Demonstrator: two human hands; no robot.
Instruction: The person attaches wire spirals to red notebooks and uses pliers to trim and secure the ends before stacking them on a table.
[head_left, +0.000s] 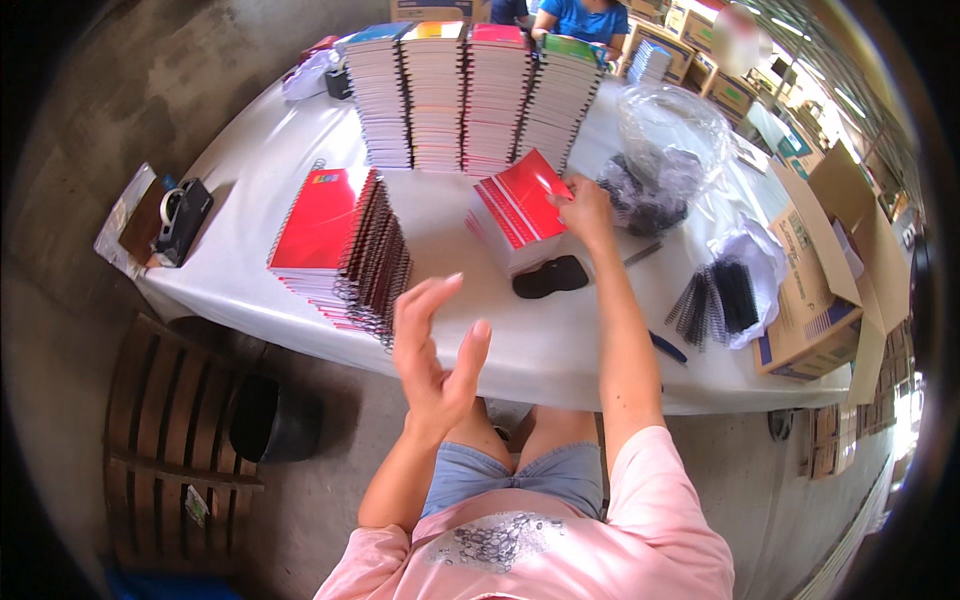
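Observation:
My right hand [587, 210] pinches the upper right corner of a red notebook cover [528, 197]. White sheets lie under that cover, and no coil shows on them. Above the table's front edge, my left hand [437, 360] is raised with thumb and fingers apart, holding nothing. To its upper left stands a pile of red spiral notebooks [325, 222], their dark coils facing right. A flat black rounded object [550, 277] rests just in front of the loose sheets; its kind is unclear.
Several tall notebook stacks [437, 100] line the back. A tape dispenser [182, 222] sits at the left edge. Right of centre are a plastic bag of dark coils [655, 190], black coils on paper [735, 295], a blue-handled tool [668, 347] and a cardboard box [810, 300]. A person [585, 20] is opposite.

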